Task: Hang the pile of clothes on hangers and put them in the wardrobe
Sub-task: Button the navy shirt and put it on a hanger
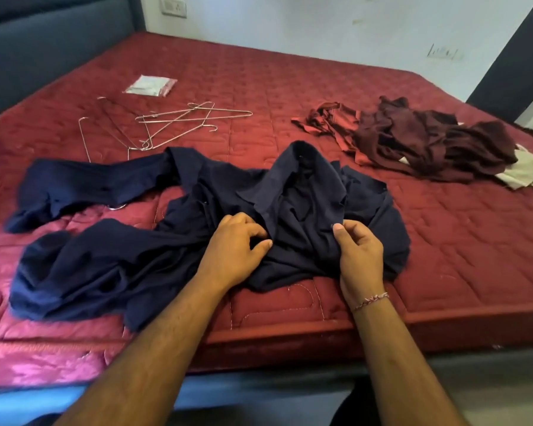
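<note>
Shirt: I note the navy shirt (305, 192) spread crumpled on the red mattress (443, 241), near edge.
Left hand (237, 244): fingers curled, pinching shirt placket.
Right hand (359, 250): fingers pinching shirt fabric.
Hangers: wire hangers (179, 121) beyond, apart.
Pile: maroon clothes (413, 136) far right.

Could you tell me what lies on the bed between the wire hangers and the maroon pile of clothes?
In the head view, only bare red mattress lies between the wire hangers and the maroon pile of clothes; the navy shirt sits nearer the person.
</note>
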{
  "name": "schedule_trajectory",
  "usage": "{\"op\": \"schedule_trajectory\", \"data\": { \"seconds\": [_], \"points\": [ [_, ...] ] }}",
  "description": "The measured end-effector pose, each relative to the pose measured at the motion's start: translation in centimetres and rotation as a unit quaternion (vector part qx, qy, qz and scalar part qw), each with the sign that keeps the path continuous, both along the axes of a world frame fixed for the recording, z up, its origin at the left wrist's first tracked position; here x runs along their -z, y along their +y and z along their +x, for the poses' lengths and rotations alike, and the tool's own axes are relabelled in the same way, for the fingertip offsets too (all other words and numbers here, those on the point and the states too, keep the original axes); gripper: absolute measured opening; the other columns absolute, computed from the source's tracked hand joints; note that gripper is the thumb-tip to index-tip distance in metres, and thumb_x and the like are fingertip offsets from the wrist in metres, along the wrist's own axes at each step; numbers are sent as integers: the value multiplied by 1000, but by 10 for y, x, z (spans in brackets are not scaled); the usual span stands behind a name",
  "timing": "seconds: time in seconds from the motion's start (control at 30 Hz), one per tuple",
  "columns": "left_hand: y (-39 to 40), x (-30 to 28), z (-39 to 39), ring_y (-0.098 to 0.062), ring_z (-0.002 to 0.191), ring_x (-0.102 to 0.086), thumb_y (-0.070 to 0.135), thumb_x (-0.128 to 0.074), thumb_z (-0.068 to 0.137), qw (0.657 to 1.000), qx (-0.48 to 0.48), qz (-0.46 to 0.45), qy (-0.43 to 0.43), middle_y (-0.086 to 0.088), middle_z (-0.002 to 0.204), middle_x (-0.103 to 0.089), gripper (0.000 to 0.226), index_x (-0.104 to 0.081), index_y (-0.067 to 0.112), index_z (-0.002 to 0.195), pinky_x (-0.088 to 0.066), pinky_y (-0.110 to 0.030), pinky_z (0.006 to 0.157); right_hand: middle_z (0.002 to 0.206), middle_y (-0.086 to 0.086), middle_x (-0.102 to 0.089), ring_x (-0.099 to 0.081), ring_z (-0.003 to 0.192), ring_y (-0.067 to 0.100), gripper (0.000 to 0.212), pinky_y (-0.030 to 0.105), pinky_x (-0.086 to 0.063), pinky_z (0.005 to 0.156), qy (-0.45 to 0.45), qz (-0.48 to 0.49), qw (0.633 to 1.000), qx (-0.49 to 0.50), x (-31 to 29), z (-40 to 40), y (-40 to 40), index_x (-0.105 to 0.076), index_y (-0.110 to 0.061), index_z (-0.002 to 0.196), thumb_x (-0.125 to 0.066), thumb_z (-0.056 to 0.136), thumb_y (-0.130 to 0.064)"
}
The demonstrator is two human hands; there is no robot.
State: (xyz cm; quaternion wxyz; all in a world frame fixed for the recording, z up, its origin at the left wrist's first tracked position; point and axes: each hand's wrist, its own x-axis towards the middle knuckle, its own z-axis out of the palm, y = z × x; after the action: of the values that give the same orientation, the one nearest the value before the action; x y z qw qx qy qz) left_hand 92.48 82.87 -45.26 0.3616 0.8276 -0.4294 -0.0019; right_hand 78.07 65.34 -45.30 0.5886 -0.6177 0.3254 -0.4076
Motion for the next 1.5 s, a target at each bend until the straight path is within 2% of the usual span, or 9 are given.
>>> {"op": "schedule_trajectory", "data": {
  "seconds": [0.1,0.2,0.3,0.43,0.57,0.73,0.97,1.27,1.5],
  "points": [
    [2,-4,-2,-11,104,-44,33,-76,92,999,12,47,-6,11,104,-55,9,-75,26,96,-41,-27,95,120,13,-69,-68,97,11,4,32,-56,95,-7,-25,999,-18,-2,-3,1,-75,-18,89,-78,89,-15],
    [-1,-16,-2,-11,99,-51,30,-78,88,997,19,66,17,16,96,-56,6,-73,30,85,-48,-34,95,98,13,-76,-70,89,16,10,32,-58,84,-27,16,997,-64,-6,-7,1,-74,-2,94,-75,91,-11],
    [-3,-38,1,-8,81,-68,22,-77,82,990,-78,-42,109,14,79,-71,13,-72,26,71,-56,-37,84,79,3,-74,-68,75,9,4,20,-56,70,-41,25,996,-78,-16,-12,4,-72,0,87,-74,90,-2],
    [-14,-72,-11,-27,79,-66,29,-69,77,972,-218,-61,-65,5,85,-65,9,-64,23,72,-53,-39,73,73,3,-63,-56,70,12,12,23,-50,65,-26,-27,998,-42,-23,-1,9,-68,2,82,-77,87,-2],
    [-29,-54,-48,-15,74,-63,24,-75,76,968,-170,-182,17,7,78,-64,13,-64,22,69,-53,-38,73,63,-15,-59,-50,61,1,26,18,-47,61,-21,-77,996,-39,-21,14,36,-64,-18,71,-81,84,-1],
    [-24,-19,-56,-3,81,-68,14,-82,82,945,-116,-273,140,11,81,-71,11,-76,21,76,-50,-16,76,65,-18,-66,-56,63,-3,26,17,-51,64,-16,-90,995,-44,-12,14,45,-68,-23,74,-84,82,-4],
    [-19,-13,-52,-2,83,-70,11,-80,88,926,-55,-273,257,6,87,-76,9,-78,19,83,-48,-11,77,78,-16,-73,-67,76,5,20,34,-58,77,28,-123,991,-41,-6,7,51,-74,-30,83,-85,82,-14],
    [-21,-10,-51,0,78,-69,14,-78,90,916,-85,-275,280,11,82,-76,8,-78,18,83,-50,-12,73,92,-13,-76,-73,92,6,22,29,-57,88,39,-196,979,-29,-6,5,57,-76,-32,93,-82,86,-12],
    [-22,-10,-49,-4,78,-72,19,-80,88,913,-97,-257,302,9,80,-77,9,-78,18,80,-55,-19,73,89,-22,-75,-72,88,2,35,20,-56,83,23,-195,980,-40,-10,4,62,-72,-38,94,-81,86,-4]
  ]
}}
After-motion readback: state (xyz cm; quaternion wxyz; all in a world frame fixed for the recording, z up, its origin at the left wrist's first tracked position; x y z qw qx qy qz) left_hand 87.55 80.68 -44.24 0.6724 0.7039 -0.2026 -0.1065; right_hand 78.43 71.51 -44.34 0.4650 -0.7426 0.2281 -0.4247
